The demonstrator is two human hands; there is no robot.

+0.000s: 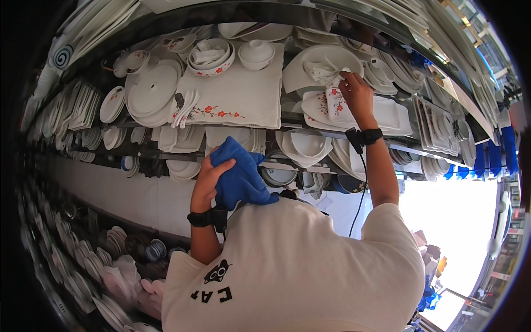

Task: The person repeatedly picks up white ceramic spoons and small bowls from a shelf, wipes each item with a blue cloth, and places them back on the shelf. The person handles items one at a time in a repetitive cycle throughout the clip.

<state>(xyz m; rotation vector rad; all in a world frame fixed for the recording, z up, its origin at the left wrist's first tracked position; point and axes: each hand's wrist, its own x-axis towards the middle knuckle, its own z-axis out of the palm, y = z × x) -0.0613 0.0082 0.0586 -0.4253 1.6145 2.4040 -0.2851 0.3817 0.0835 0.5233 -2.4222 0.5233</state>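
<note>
My left hand (pixel 213 176) grips a crumpled blue cloth (pixel 240 174) in front of the lower shelf edge. Over the upper shelf, my right hand (pixel 356 91) pinches a small white ceramic piece (pixel 345 73), perhaps a spoon; the fingers hide most of it. Just left of those fingers, white spoons (pixel 322 74) lie in a large round white dish (pixel 332 54). Below the hand are white rectangular plates with red blossoms (pixel 336 101). Further left, a large square white plate (pixel 249 95) carries more white spoons (pixel 190 103), stacked bowls (pixel 211 58) and a lidded bowl (pixel 256 53).
Stacked round plates (pixel 151 91) stand at the left of the same shelf. Bowls and dishes (pixel 305 145) crowd the shelf beneath. Upright plates (pixel 439 124) are at the right, and more tableware (pixel 114 240) fills the lower left. A black cable (pixel 363 195) hangs from my right wristband.
</note>
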